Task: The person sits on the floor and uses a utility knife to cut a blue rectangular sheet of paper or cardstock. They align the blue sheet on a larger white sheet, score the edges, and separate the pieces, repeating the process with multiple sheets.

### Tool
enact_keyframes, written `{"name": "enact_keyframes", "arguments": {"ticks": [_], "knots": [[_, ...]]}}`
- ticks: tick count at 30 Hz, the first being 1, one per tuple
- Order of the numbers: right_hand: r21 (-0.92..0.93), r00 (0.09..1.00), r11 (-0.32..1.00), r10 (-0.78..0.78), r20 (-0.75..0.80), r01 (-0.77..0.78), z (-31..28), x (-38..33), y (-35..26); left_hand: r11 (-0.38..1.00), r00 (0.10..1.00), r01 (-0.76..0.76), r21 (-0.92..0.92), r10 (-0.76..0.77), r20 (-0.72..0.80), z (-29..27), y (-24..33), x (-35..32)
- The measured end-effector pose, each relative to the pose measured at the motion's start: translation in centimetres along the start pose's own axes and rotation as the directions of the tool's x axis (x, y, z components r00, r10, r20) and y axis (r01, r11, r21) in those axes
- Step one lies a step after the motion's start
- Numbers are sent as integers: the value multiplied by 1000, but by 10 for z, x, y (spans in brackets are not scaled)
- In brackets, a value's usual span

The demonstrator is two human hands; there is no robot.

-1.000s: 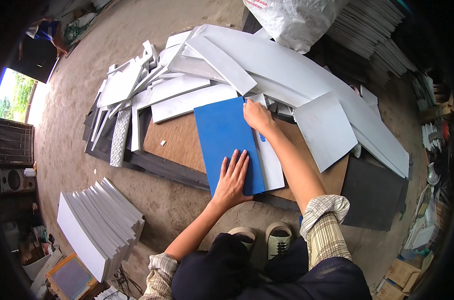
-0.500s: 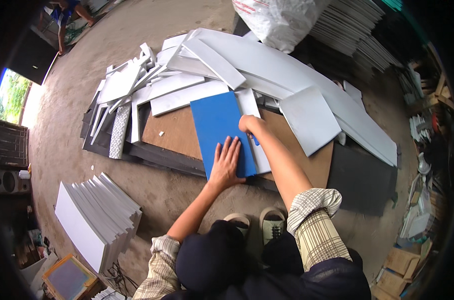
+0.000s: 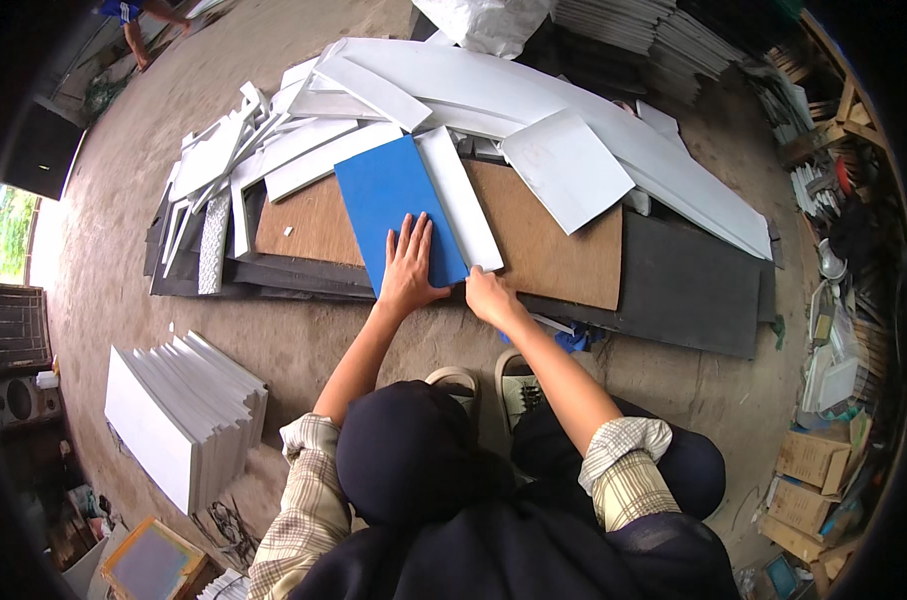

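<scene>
A blue rectangular board (image 3: 389, 190) lies flat over a white board, whose strip (image 3: 461, 200) shows along its right edge. My left hand (image 3: 411, 270) is spread flat on the near part of the blue board, fingers pointing away from me. My right hand (image 3: 492, 297) is closed at the near right corner of the blue board, by the strip's near end. Its blue-handled cutter, seen in the earlier view, is mostly hidden in the fist now. Beneath the boards is a brown wooden sheet (image 3: 549, 240), resting on dark grey sheets (image 3: 689, 300).
White offcuts (image 3: 209, 160) are heaped at the far left. A white panel (image 3: 569, 170) rests on the right, before a long white sheet (image 3: 534, 95). Stacked white boards (image 3: 174, 420) stand on the floor at left. Blue scraps (image 3: 574, 338) lie near my foot.
My right hand has slid toward me along the blue board's right edge, to its near corner. My left hand stays pressed on the board. The whole view has shifted.
</scene>
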State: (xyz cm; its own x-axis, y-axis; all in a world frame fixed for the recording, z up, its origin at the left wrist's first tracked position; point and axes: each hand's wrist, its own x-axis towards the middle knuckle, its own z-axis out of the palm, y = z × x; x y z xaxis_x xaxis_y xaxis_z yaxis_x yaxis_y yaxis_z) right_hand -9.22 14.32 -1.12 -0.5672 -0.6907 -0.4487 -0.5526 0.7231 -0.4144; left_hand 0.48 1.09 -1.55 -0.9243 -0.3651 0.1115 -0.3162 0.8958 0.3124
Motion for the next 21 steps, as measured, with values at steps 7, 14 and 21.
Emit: {"name": "enact_keyframes", "arguments": {"ticks": [7,14,21], "knots": [[-1,967,996,-87,-238,89,38,-25,12,1000,1000,-9,-1,9,6,-2,0,-1],[-27,986,997,-81,-146,78,28,-34,17,1000,1000,-11,0,11,18,-1,-5,0],[259,914,965,64,-400,46,-58,8,36,1000,999,20,-21,-19,28,-13,-5,-2]]}}
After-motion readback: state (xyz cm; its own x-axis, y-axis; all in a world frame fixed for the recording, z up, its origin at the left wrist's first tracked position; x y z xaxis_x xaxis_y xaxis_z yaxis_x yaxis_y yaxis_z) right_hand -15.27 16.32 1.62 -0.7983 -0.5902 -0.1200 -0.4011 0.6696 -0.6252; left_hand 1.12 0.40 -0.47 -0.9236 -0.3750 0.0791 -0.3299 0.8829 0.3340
